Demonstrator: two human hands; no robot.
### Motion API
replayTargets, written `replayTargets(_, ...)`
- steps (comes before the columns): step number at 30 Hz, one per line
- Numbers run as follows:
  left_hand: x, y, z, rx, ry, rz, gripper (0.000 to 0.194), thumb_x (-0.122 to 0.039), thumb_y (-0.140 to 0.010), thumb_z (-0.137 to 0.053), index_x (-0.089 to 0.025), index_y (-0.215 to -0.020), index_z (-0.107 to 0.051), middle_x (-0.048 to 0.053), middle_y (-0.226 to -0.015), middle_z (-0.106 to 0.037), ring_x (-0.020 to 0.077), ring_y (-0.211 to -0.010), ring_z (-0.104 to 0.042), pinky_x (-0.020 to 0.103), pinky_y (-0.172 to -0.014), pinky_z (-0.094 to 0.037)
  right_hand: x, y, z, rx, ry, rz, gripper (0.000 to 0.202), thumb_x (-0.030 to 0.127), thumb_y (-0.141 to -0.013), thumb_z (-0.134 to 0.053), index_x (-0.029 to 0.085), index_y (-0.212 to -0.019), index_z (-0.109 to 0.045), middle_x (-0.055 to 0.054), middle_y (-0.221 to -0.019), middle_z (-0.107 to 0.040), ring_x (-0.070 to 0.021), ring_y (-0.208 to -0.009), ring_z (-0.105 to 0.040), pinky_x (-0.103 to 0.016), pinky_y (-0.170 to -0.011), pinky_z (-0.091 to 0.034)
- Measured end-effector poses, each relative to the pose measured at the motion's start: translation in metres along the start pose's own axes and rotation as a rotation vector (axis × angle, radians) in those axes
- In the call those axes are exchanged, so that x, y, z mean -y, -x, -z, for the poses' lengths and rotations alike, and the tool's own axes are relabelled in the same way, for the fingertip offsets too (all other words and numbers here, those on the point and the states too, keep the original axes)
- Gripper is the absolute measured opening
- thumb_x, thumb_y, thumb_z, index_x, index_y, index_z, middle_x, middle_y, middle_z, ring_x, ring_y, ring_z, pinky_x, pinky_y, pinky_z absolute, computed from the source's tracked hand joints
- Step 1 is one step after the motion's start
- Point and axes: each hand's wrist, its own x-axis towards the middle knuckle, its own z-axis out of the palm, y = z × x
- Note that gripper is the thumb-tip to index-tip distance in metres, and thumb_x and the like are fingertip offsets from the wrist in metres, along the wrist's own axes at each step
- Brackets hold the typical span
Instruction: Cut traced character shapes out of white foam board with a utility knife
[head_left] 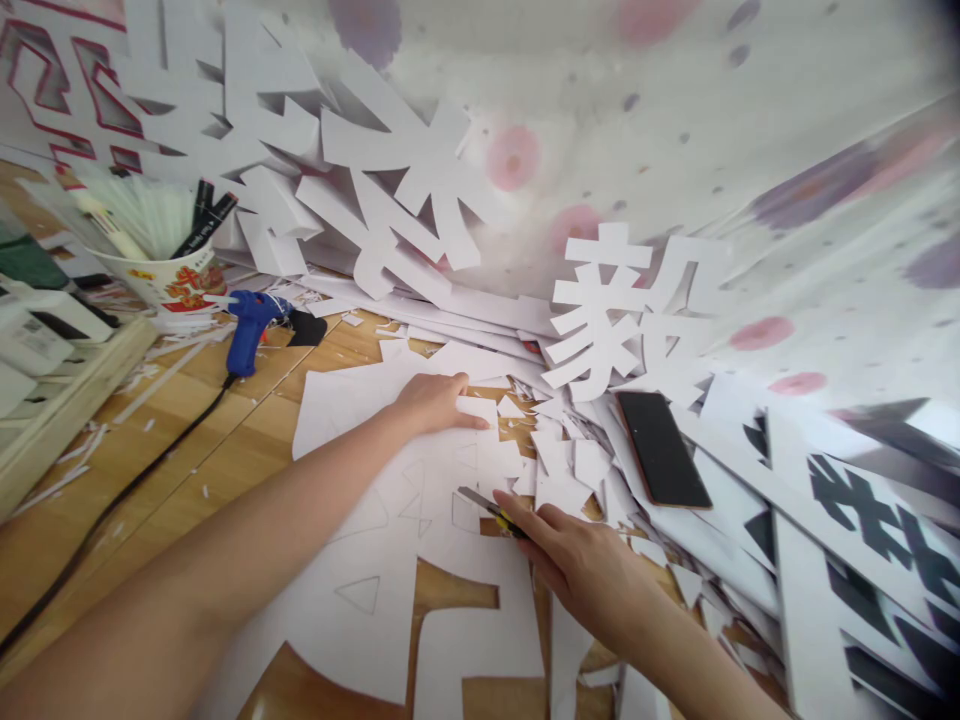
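Observation:
My right hand (574, 550) is closed round a yellow-and-black utility knife (504, 516), its blade pointing left over a white sheet (375, 420). The sheet carries pencilled triangles and curves, and several openings are cut through it. At its upper edge my left hand (435, 403) has thumb and fingers round a small white rectangular piece (480, 409). Beyond the knife lie loose white offcuts (562, 465).
A blue glue gun (251, 330) with a black cord lies left, by a paper tub (172, 285) of glue sticks and markers. Cut-out white characters (600, 310) lean against the spotted curtain (660, 130). A dark phone (664, 448) lies on sheets at right.

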Motion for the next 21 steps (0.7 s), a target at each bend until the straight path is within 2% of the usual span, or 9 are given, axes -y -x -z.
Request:
replayTargets(6, -0.002, 0.001, 0.002, 0.019, 0.000, 0.019, 0.070, -0.083, -0.053, -0.041, -0.023, -0.089, -0.050, 0.002, -0.079, -0.063, 0.0227, -0.073, -0.059, 0.029, -0.059, -0.036, 0.005, 0.002, -0.010, 0.011, 0.052, 0.008, 0.053, 0.014, -0.083, -0.040, 0.027, -0.134, -0.029, 0.001, -0.075, -0.061, -0.0124, -0.053, -0.059, -0.023, -0.042, -0.028)
replayTargets(10, -0.002, 0.001, 0.001, 0.012, 0.004, 0.013, 0.070, -0.083, -0.053, -0.041, -0.023, -0.088, -0.049, 0.002, -0.077, -0.063, 0.0224, -0.072, -0.058, 0.029, -0.057, -0.035, 0.007, 0.002, -0.012, 0.079, 0.136, -0.012, 0.070, 0.005, -0.074, -0.043, 0.028, -0.136, -0.023, 0.001, -0.077, -0.060, -0.0128, -0.055, -0.059, -0.024, -0.041, -0.026)
replayTargets(14, -0.001, 0.001, 0.000, 0.008, 0.015, 0.015, 0.072, -0.083, -0.052, -0.041, -0.023, -0.090, -0.050, 0.001, -0.078, -0.063, 0.0220, -0.072, -0.058, 0.029, -0.058, -0.035, 0.012, -0.001, -0.001, 0.186, 0.199, -0.018, 0.082, 0.001, -0.065, -0.046, 0.026, -0.138, -0.019, -0.002, -0.083, -0.060, -0.0131, -0.055, -0.058, -0.024, -0.040, -0.025)
replayTargets(17, 0.000, 0.000, 0.000, 0.010, 0.030, 0.019, 0.074, -0.084, -0.051, -0.041, -0.023, -0.092, -0.050, 0.002, -0.082, -0.063, 0.0221, -0.076, -0.057, 0.028, -0.059, -0.036, 0.016, -0.004, 0.014, 0.247, 0.209, 0.036, 0.087, 0.002, -0.060, -0.051, 0.020, -0.139, -0.018, -0.004, -0.087, -0.061, -0.0124, -0.054, -0.056, -0.025, -0.040, -0.026)
replayTargets(21, 0.001, 0.000, 0.001, 0.009, 0.034, 0.006, 0.073, -0.084, -0.051, -0.041, -0.023, -0.091, -0.050, 0.002, -0.083, -0.063, 0.0220, -0.076, -0.057, 0.028, -0.059, -0.035, 0.018, -0.004, 0.025, 0.179, 0.232, 0.148, 0.090, 0.002, -0.054, -0.054, 0.016, -0.138, -0.023, -0.006, -0.089, -0.062, -0.0144, -0.061, -0.056, -0.025, -0.040, -0.027)
